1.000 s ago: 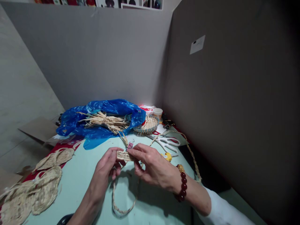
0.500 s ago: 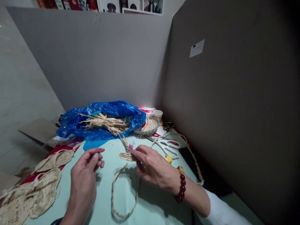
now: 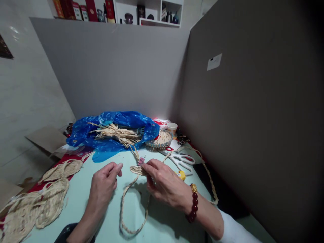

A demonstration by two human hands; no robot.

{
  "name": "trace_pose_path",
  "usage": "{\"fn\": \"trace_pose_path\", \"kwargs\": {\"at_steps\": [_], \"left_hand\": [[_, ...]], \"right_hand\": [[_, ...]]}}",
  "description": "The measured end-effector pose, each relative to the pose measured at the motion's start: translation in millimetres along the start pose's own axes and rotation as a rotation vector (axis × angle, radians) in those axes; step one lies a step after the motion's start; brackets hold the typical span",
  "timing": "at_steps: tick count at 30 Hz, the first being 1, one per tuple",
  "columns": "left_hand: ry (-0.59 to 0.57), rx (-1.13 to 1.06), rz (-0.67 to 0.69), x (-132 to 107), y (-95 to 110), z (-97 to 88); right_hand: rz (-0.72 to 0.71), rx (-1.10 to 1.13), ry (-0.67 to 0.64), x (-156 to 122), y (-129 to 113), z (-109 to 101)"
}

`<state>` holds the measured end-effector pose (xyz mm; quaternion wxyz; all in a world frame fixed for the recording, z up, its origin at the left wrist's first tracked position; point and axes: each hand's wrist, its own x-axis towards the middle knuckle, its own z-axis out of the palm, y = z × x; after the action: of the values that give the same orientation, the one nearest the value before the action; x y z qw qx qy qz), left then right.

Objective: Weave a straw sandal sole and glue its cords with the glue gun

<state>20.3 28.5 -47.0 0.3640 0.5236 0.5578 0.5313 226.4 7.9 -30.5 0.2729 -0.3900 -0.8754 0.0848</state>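
Note:
My right hand [image 3: 164, 184], with a dark red bead bracelet [image 3: 193, 202] on the wrist, pinches the coiled end of a braided straw cord [image 3: 128, 209] on the pale green table [image 3: 83, 202]. A small pink clip [image 3: 141, 160] sits on the coil just above my fingers. The cord loops down toward me between both hands. My left hand [image 3: 104, 184] hovers a little left of the coil, thumb and forefinger pressed together; anything between them is too thin to make out.
A blue plastic bag [image 3: 111, 133] with a bundle of straw [image 3: 117, 132] lies at the back. Beside it are a small woven basket [image 3: 160, 139], a paper cup [image 3: 172, 127] and white scissors [image 3: 182, 160]. Woven straw pieces [image 3: 37, 206] lie at left. Grey partitions enclose the table.
A second ago both hands held the coil. My left hand let go, drew away to the left, and has now come partway back toward the coil. The camera has tilted up.

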Motion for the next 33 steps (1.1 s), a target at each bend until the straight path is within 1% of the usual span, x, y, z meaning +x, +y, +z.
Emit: {"fn": "trace_pose_path", "kwargs": {"at_steps": [5,7,12,16,18,22,27,33], "left_hand": [[0.042,0.054,0.053,1,-1,-1.3],[0.022,0.033,0.069,4,-1,-1.7],[-0.137,-0.034,0.114,4,5,0.0],[-0.292,0.039,0.093,-8,15,4.8],[-0.321,0.085,0.097,-15,19,6.7],[-0.322,0.137,0.096,-23,21,6.8],[-0.231,0.195,0.133,-26,23,3.6],[-0.194,0.105,0.091,-29,24,2.0]], "right_hand": [[-0.006,0.007,0.002,1,2,3],[-0.007,0.013,0.006,2,2,2],[-0.01,0.038,0.021,3,2,0],[-0.019,0.049,0.02,2,-1,0],[-0.029,0.055,0.012,0,-5,-1],[-0.045,0.06,-0.004,-4,-15,-3],[-0.058,0.097,-0.007,-4,-20,-8],[-0.075,0.178,0.043,-5,-20,-11]]}}
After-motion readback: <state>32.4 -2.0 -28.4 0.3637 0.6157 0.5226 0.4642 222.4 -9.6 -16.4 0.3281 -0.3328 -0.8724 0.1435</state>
